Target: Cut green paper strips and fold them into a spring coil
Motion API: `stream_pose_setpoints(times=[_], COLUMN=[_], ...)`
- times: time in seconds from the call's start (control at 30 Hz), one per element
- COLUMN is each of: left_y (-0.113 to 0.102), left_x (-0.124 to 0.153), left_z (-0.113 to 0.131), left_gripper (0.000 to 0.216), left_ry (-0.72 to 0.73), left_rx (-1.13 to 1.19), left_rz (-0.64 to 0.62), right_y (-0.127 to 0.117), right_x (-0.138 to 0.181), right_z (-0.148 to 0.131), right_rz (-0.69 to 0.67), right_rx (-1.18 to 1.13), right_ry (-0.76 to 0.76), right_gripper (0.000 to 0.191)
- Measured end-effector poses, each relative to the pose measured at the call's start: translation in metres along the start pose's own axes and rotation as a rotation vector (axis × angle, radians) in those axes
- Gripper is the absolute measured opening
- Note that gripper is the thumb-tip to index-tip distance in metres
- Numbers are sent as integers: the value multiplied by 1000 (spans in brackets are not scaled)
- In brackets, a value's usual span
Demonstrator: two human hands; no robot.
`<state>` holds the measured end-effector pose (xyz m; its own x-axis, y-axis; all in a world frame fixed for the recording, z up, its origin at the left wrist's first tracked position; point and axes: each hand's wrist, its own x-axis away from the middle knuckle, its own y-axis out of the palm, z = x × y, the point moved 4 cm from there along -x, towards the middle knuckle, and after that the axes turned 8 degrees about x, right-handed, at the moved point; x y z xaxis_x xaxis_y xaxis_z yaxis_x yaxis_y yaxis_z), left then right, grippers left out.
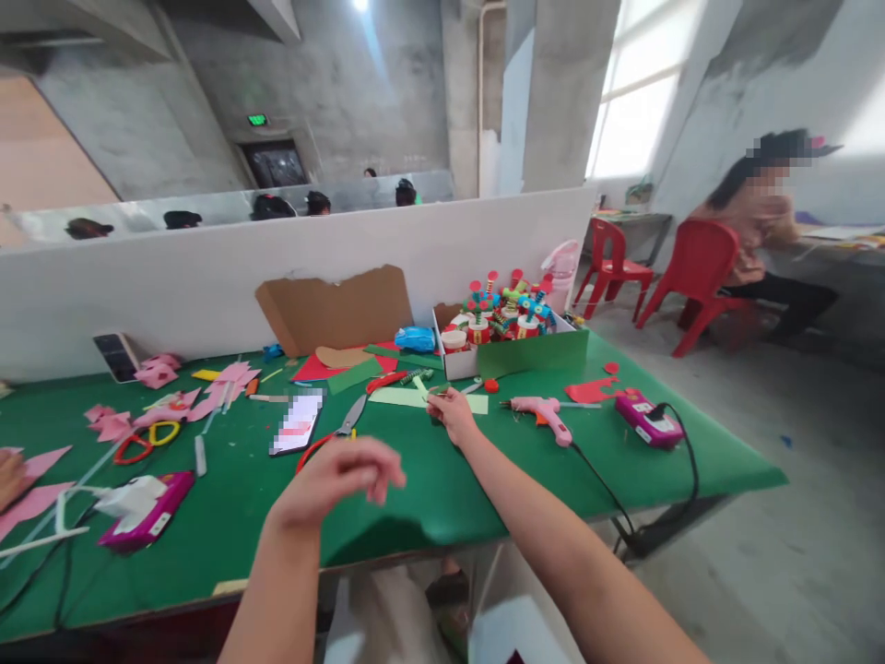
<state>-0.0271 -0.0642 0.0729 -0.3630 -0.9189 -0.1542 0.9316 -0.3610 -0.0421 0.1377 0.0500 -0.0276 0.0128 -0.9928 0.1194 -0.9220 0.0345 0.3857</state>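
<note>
My right hand (454, 415) is closed in a pinch on a green paper strip (437, 391), part of which its fingers hide. A long pale-green strip (397, 397) lies on the table just behind that hand, near a folded dark-green piece (417, 376). My left hand (356, 468) hangs above the table's front part, its fingers loosely bent and somewhat blurred, with nothing seen in them. Red-handled scissors (354, 413) lie behind my left hand. To the right of my right hand rests a pink glue gun (543, 412) with a black cord.
A box (543, 355) of colourful paper-spring figures stands at the back. A phone (297, 421), pink paper scraps (166, 406) and a magenta power block (148, 516) lie left; another power block (648, 420) is right. A person's hand (10, 478) shows at the left edge.
</note>
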Motion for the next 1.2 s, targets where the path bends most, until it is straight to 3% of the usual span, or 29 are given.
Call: stream_pose_setpoints(times=[0.1,0.17,0.23,0.33,0.53,0.9,1.03,1.2], left_y=[-14,-22,-24,-21,-7,-13,-13,-5], left_x=[-47,-76,-94,-95,-85,-92,-91,-90], left_z=[-23,-41,-58,-77,-85,-95,-97,-95], left_gripper=[23,19,17,20,18,22,23,29], left_ry=[-184,-201,-109,52,156,205,189,123], left_rx=[-55,-121,-152,-171,-341,-315,-275,-132], left_rz=[289,472,575,667,503,468,473,462], right_y=[11,14,13,11,19,18,17,13], right_x=[-6,-7,-6,-4,-10,-22,-20,-15], right_z=[1,1,0,-2,10,24,22,9], right_rz=[85,107,90,50,-43,-131,-117,-6], right_rx=[-15,20,87,222,257,316,318,289], right_ry=[-85,-134,-164,-202,-235,-280,-272,-266], right_gripper=[28,25,23,21,27,27,27,23])
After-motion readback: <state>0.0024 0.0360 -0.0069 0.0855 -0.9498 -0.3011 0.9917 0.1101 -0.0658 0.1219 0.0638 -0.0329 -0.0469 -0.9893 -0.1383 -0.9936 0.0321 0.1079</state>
